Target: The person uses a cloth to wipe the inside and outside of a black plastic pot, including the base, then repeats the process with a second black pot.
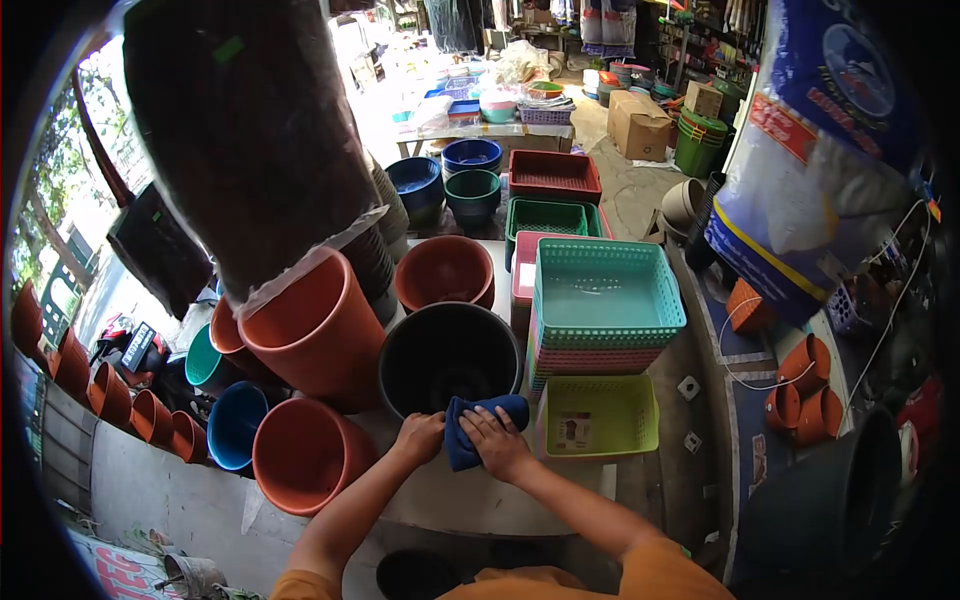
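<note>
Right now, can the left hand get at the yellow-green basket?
Probably not directly: the right hand, spread on the blue cloth, sits between the left hand and the yellow-green basket. The basket's top looks open, so crossing over the right arm might work, awkwardly.

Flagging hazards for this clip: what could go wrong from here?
1. The left forearm passes close to the front orange pot; a wide elbow swing might knock it.
2. The right hand, on the blue cloth, is close to the lime basket; a sideways wipe could bump it.
3. The teal basket tops a tall stack beside the black pot; shoving that pot sideways may jolt the stack.
</note>
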Motion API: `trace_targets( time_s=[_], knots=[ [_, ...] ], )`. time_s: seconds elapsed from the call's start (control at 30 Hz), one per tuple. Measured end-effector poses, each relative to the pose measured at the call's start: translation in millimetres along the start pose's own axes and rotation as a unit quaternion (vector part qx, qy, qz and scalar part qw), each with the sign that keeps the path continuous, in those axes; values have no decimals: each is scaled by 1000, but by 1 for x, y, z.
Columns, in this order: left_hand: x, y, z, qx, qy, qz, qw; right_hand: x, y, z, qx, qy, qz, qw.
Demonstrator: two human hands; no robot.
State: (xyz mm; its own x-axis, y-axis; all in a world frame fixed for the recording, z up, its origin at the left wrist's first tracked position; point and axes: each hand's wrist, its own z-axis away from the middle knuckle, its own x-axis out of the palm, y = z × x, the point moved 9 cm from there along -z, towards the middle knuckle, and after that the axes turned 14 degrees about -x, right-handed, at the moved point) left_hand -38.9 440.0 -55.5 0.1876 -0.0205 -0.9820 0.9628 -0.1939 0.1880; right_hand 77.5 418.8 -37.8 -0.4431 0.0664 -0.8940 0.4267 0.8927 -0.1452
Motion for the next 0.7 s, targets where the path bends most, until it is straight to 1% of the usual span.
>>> trace_targets(
  time_s=[0.07,0.13,0.27,0.3,0.33,0.4,0.57,0.7],
  knots=[
    [20,-8,-10,-5,-10,-7,1000,25,14,3,12,-18,-15,1000],
    [42,-19,-16,-32,-47,-37,998,49,25,5,25,-41,-32,998],
    [86,-41,-31,-42,-86,-3,995,90,46,8,54,-85,-65,993],
    [96,-45,-35,-31,-97,11,995,102,50,9,61,-102,-78,990],
    [106,-48,-36,-21,-109,25,994,112,52,9,61,-106,-81,989],
    [123,-53,-37,-29,-122,27,992,128,57,12,78,-118,-88,986],
    [142,-57,-36,-50,-134,33,989,148,61,19,98,-130,-114,980],
    [144,-56,-36,-59,-143,24,988,139,60,18,117,-109,-143,977]
  ],
)
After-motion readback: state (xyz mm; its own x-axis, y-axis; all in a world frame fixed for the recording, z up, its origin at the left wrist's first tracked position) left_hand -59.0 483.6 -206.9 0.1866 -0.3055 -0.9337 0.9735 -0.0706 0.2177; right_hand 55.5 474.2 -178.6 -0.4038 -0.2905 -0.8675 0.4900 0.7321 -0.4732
